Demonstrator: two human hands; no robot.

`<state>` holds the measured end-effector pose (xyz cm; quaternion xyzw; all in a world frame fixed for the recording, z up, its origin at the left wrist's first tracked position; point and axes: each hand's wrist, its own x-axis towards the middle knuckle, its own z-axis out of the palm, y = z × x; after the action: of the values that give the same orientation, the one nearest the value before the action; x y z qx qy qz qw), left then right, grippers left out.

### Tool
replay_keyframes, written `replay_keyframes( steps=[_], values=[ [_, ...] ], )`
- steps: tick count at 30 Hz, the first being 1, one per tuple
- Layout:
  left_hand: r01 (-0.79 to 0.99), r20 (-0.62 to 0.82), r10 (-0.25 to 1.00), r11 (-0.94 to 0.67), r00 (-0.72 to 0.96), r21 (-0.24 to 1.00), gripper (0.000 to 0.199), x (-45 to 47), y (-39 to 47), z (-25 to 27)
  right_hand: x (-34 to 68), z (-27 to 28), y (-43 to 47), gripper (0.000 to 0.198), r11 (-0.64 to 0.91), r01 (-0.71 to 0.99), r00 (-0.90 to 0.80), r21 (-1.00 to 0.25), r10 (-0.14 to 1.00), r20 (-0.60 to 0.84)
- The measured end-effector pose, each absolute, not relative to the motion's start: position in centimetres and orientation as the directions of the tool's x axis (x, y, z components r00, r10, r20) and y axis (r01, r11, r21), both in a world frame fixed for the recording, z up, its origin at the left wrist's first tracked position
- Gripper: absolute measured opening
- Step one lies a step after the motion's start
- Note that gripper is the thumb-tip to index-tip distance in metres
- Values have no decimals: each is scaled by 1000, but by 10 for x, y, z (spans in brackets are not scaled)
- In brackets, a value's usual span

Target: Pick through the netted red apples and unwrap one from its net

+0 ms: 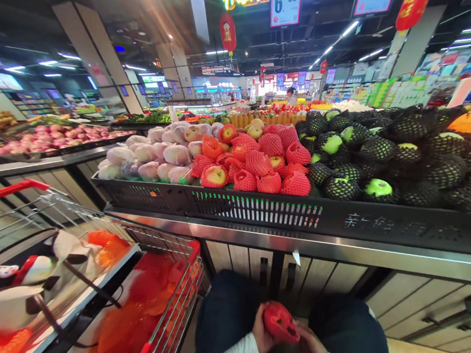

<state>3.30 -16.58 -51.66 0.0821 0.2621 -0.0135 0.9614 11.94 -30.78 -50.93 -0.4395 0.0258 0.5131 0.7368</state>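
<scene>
Low in front of me, between my knees, is an apple in a red foam net (279, 322). The fruit inside the net hardly shows; its kind is read from the like-netted apples in the bin. My left hand (261, 331) is closed around its left side. On the lower right, the fingers of my right hand (311, 345) grip the net's edge, partly hidden by it. Ahead, red-netted apples (254, 164) are heaped in a black display bin (258, 210).
White-wrapped fruit (177, 155) lies left of the apples, and green fruit in black nets (377, 188) lies right. A metal ledge (281, 243) runs below the bin. At left stands a shopping cart (194, 250) with a cloth bag (68, 249) and red-orange bags (147, 297).
</scene>
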Motion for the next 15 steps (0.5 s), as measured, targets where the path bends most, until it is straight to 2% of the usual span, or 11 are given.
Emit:
replay_keyframes(
  steps=[3, 7, 9, 13, 15],
  values=[
    [123, -444, -60, 986, 894, 115, 65, 35, -168, -510, 117, -504, -308, 44, 164, -789, 533, -592, 663, -526],
    [239, -496, -112, 950, 861, 200, 65, 37, -170, -512, 118, -499, -310, 53, 195, -785, 580, -588, 566, -586],
    [273, -507, -121, 932, 854, 237, 64, 38, -171, -514, 121, -501, -309, 57, 200, -779, 587, -594, 564, -581],
    [139, -442, -16, 958, 897, 249, 56, 38, -173, -510, 124, -511, -306, 49, 112, -777, 534, -619, 637, -555],
    [95, -503, 53, 960, 863, 264, 58, 39, -174, -506, 124, -513, -305, 44, 66, -773, 510, -630, 655, -557]
  ],
)
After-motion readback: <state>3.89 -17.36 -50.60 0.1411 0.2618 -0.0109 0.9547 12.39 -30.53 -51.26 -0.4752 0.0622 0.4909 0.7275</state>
